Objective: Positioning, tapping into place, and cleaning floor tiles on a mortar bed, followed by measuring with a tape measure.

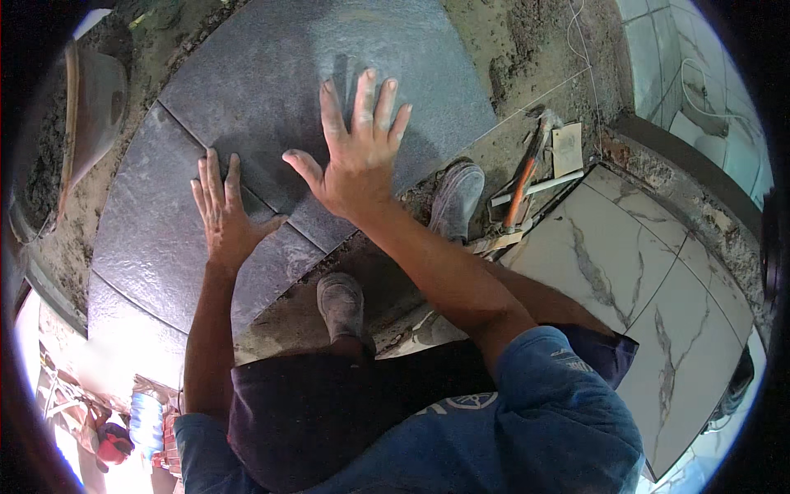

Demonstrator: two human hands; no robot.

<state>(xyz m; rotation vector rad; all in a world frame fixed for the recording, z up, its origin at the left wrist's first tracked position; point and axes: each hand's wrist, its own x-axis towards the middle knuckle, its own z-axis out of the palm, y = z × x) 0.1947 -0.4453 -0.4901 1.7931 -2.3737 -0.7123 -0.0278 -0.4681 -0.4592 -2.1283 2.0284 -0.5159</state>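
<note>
Upper left of the frame: one grey, curved-sided tub point(103, 103), partly cut by the rim. Lower left: one red object point(113, 445), blurred, and one translucent blue plastic bottle point(146, 420) beside it.

Left to centre: three dark grey, stone-textured floor tiles point(152, 214), parted by two visible joints, filling the upper-left and middle-left area. Over the middle tile, one left hand point(226, 226), bare, palm down, five digits spread, thumb tip near the longer joint.

Below centre: one pair of dark shorts point(296, 420); two grey, dusty shoes point(341, 300), one beyond the tiles' lower edge, one farther right.

Upper centre: one right hand point(358, 169), bare, palm down, five digits apart, over the uppermost tile; contact cannot be told.

Right of centre: one orange-handled hammer point(520, 189); one narrow white strip point(547, 188); one beige rectangular piece point(567, 150).

Right: at least three white, grey-veined glossy tiles point(576, 247).
</note>
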